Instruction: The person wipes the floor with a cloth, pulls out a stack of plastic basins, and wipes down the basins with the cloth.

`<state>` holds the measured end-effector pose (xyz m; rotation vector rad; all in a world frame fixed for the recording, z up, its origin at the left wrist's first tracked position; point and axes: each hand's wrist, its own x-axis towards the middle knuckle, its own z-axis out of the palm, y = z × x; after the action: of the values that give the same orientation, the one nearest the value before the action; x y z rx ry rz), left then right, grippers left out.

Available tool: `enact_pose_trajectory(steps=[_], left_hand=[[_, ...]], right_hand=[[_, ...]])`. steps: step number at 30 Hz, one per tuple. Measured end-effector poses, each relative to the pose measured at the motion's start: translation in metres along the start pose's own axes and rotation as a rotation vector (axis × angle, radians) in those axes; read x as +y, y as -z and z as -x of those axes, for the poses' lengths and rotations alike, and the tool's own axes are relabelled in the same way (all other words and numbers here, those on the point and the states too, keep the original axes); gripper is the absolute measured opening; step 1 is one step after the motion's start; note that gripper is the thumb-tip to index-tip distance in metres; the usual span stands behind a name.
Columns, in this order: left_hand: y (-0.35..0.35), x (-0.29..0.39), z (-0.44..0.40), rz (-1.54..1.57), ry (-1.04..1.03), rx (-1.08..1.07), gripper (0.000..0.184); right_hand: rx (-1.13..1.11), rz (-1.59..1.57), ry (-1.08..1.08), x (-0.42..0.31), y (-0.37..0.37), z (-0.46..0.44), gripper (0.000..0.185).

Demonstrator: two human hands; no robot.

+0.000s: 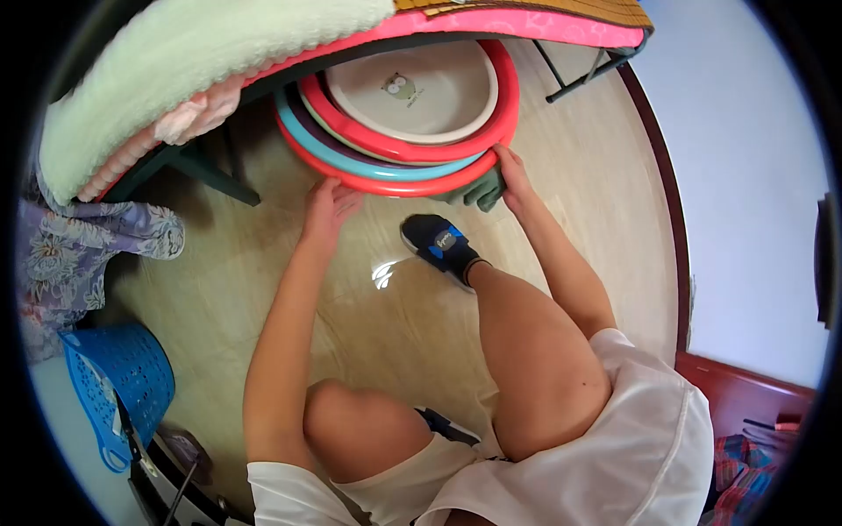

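Several nested plastic basins sit partly under the bed. The uppermost is a white basin (412, 88) with an owl printed inside. Below it are a red basin (507, 83), a light blue basin (351, 162) and, at the bottom, a larger red basin (395, 188). My left hand (329, 209) grips the bottom red rim at its near left side, fingers mostly hidden beneath. On the near right, my right hand (514, 180) holds the rim of the stack, thumb on top. A crumpled dark green cloth or glove (482, 190) lies beside my right hand.
Over the basins is a low bed with a white fluffy blanket (219, 57) and a pink edge (553, 28). Its metal leg (210, 171) stands left. A blue perforated basket (132, 373) is at lower left. My shoe (443, 245) rests on the tiled floor near the stack.
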<state>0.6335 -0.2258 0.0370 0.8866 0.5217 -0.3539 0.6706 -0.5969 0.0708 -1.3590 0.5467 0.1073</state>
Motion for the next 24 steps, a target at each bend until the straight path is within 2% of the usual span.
enact_pose_trajectory(steps=[2, 6, 8, 13, 15, 17, 19, 20, 21, 23, 24], left_hand=[[-0.017, 0.003, 0.032, -0.164, -0.04, 0.054, 0.036], [0.003, -0.01, 0.022, -0.223, -0.095, 0.193, 0.044], [0.004, -0.004, 0.022, -0.277, -0.136, 0.268, 0.047], [-0.018, 0.03, 0.011, -0.345, -0.212, 0.301, 0.054], [-0.031, 0.037, 0.0, -0.394, -0.305, 0.391, 0.054], [-0.032, 0.034, -0.016, -0.4, -0.355, 0.372, 0.052], [-0.015, 0.022, -0.04, -0.366, -0.571, 0.454, 0.049], [-0.021, 0.02, -0.037, -0.374, -0.602, 0.453, 0.047], [-0.028, 0.019, -0.031, -0.383, -0.595, 0.469, 0.047], [-0.045, 0.03, -0.021, -0.311, -0.386, 0.559, 0.048], [-0.051, 0.037, -0.016, -0.374, -0.272, 0.617, 0.052]], right_hand=[[0.03, -0.011, 0.093, 0.01, 0.012, 0.006, 0.048], [-0.05, -0.015, 0.077, 0.009, 0.015, 0.002, 0.053], [-0.019, 0.038, 0.096, 0.013, 0.014, 0.006, 0.054], [-0.043, 0.097, 0.146, 0.021, 0.02, -0.004, 0.056], [-0.044, 0.118, 0.142, 0.022, 0.023, -0.009, 0.054], [-0.076, 0.125, 0.13, 0.024, 0.026, -0.009, 0.051], [-0.078, 0.112, 0.161, 0.024, 0.023, -0.009, 0.05], [-0.076, 0.111, 0.197, 0.027, 0.024, -0.008, 0.049], [-0.084, 0.108, 0.18, 0.028, 0.029, -0.006, 0.049], [-0.096, 0.121, 0.187, 0.029, 0.029, -0.01, 0.047], [-0.114, 0.098, 0.187, 0.029, 0.027, -0.014, 0.047]])
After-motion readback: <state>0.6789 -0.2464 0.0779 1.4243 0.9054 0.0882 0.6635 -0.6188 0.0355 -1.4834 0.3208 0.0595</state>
